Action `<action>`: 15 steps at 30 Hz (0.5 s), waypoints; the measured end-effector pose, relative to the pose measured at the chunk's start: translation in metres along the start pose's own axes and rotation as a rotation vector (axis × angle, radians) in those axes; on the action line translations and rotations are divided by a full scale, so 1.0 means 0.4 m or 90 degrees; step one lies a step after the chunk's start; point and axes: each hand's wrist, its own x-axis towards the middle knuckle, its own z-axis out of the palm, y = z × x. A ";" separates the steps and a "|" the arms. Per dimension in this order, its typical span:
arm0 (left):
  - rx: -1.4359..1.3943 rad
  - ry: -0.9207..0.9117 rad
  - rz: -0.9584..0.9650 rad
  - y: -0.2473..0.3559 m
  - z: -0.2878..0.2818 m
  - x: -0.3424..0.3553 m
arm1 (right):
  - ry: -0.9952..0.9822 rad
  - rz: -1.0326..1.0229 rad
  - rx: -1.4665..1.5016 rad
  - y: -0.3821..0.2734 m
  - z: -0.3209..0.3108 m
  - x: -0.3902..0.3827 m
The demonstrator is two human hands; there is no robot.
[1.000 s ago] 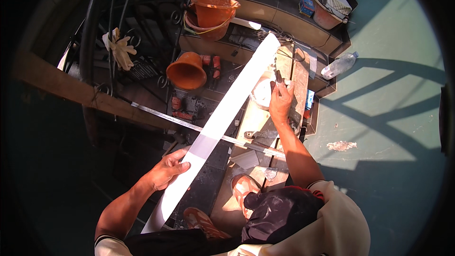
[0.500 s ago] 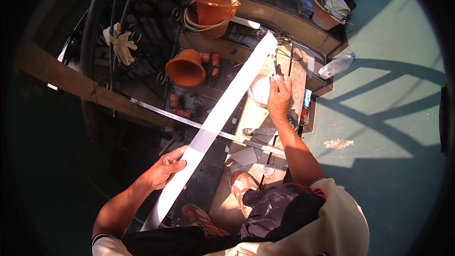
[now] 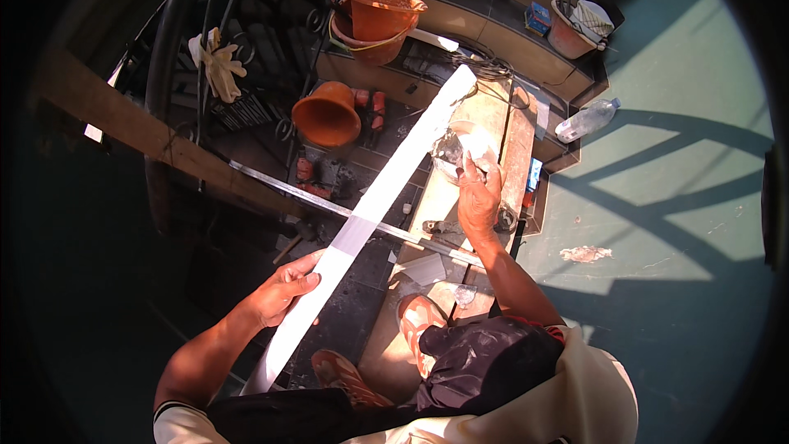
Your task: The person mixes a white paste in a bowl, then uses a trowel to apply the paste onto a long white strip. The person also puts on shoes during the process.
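Observation:
A long white strip (image 3: 394,168), board-like with a greyer band near its middle, slants from my lap toward the far plank end. My left hand (image 3: 285,289) is closed on its lower part, thumb on top and fingers beneath. To the strip's right stands a round tub (image 3: 485,133) with white paste in it. My right hand (image 3: 480,201) is closed over the tub's near side on a putty knife (image 3: 449,148). Its blade is down by the paste; the fingers partly hide the handle. Another dark-handled flat tool (image 3: 444,227) lies on the plank near my right wrist.
Wooden planks (image 3: 516,140) run beneath the tub, with a metal bar (image 3: 316,200) crossing under the strip. Orange buckets (image 3: 326,115) and red power tools (image 3: 377,111) stand left of it. Railings hold gloves (image 3: 218,66). At right are a plastic bottle (image 3: 588,120) and steps.
My right hand has moved from the strip's far end down and slightly left to the tub, carrying the putty knife. My left hand keeps its hold on the strip, which has shifted little.

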 end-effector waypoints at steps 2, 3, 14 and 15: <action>-0.008 -0.015 0.004 0.011 0.010 -0.001 | 0.027 0.002 -0.025 0.019 0.011 0.028; -0.007 -0.009 0.001 0.009 0.010 -0.003 | 0.036 0.013 -0.039 0.025 0.016 0.045; 0.002 0.019 0.015 0.009 0.020 -0.025 | 0.028 0.109 0.012 0.100 0.009 0.167; 0.002 0.022 0.013 0.007 0.019 -0.024 | 0.070 0.030 0.006 0.107 0.021 0.181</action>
